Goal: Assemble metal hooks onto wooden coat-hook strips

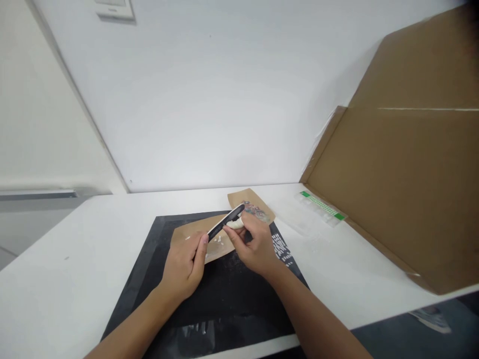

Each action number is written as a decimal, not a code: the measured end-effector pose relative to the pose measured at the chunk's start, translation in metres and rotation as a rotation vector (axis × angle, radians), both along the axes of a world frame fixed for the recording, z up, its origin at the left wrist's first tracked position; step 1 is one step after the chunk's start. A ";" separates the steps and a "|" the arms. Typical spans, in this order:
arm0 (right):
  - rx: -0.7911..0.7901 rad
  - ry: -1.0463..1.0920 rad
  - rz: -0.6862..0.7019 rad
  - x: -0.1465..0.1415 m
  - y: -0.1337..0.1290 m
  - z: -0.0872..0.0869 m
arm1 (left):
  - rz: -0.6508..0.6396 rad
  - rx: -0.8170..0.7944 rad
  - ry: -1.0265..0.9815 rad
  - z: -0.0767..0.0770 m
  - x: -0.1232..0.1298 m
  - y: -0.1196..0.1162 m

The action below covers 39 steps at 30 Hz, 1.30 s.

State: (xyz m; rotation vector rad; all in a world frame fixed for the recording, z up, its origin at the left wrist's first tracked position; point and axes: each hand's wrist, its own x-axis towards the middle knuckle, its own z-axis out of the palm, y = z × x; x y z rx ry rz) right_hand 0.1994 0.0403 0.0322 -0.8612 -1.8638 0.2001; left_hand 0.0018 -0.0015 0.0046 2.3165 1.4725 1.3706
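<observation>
Left hand: the left hand (185,267) is closed around the lower end of a slim black tool (225,223), thumb tip pressed against its side; the knuckles face up and the hand hangs just above the black mat (224,299).

Right hand: the right hand (254,247) pinches a small white lump (235,225) between thumb and fingers, which curl in around it.

Black tool: it runs slantwise from the left hand up and to the right, its far end passing over the white lump and touching it. A pale strip shows along its lower edge; whether that is a blade or a highlight I cannot tell.

White lump: it sits between the two hands, at the right hand's fingertips and right under the tool's upper half, raised a little above the brown paper.

Brown paper: a kraft sheet (190,239) lies on the mat under both hands, with small white crumbs (219,240) scattered on it near the left thumb.

Second brown piece: a smaller kraft piece (249,199) with a coloured print lies just beyond the right hand, partly hidden by it.

Worktop: the white worktop (75,264) carries the mat; a clear strip with green ends (322,205) lies to the right, near a large cardboard sheet (404,174) leaning upright, well apart from the hands.
</observation>
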 end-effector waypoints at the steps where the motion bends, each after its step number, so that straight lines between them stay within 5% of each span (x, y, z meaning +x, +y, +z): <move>1: 0.004 -0.009 -0.005 0.000 0.000 0.000 | -0.003 -0.001 0.000 0.000 0.000 0.000; 10: -0.030 0.100 -0.160 0.002 0.011 -0.008 | 0.070 -0.023 -0.001 -0.003 -0.004 0.003; 19: -0.262 0.168 -0.403 0.041 0.060 -0.026 | 0.055 -0.027 -0.015 0.000 -0.001 0.002; 29: -0.356 0.232 -0.352 0.068 0.082 -0.039 | 0.054 -0.022 -0.022 0.000 0.000 0.003; 39: -0.390 0.284 -0.291 0.077 0.082 -0.034 | 0.054 -0.005 -0.020 -0.002 -0.001 0.005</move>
